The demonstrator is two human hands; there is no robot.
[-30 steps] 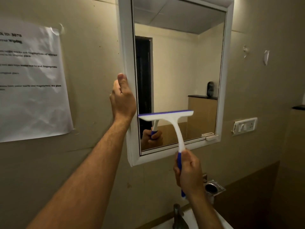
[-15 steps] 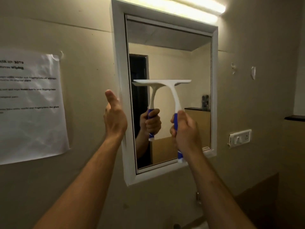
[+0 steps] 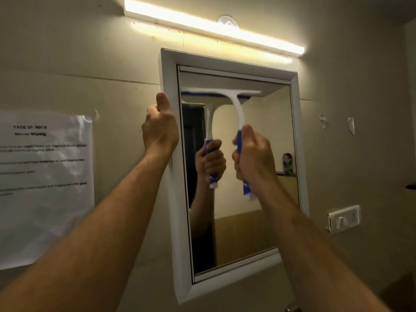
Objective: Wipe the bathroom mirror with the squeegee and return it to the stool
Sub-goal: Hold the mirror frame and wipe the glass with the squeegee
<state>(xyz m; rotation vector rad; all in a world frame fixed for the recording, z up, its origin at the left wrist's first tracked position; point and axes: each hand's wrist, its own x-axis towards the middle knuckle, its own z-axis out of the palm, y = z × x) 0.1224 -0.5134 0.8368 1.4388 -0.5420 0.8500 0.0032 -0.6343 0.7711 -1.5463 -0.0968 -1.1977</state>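
Head view, two onlookers beside the basin.

**Q:** Where is the squeegee [image 3: 234, 109] positioned, and why there?

**A:** Its blade lies against the mirror [image 3: 258, 176] glass near the top edge, roughly level and spanning much of the glass width. Judgement: a wiping stroke starts high so that water is drawn downward.

**Q:** State of the right hand [image 3: 254, 158]?

**A:** Closed in a full fist around the blue handle, thumb uppermost. The white neck curves up from the fist to the blade, so the handle stands off the glass while the blade edge presses flat.

**Q:** And the left hand [image 3: 161, 129]?

**A:** Fingers curled, thumb raised, resting against the outer left side of the white mirror frame [image 3: 173, 176]. It carries no tool. Judgement: it braces the frame, which stands proud of the wall, against the push of the blade.

**Q:** Task progress?

**A:** Wiping is in hand. The stool is not in view, so the return step is not yet done.

**Q:** Risk?

**A:** Blade blur suggests motion; uneven pressure may leave streaks.
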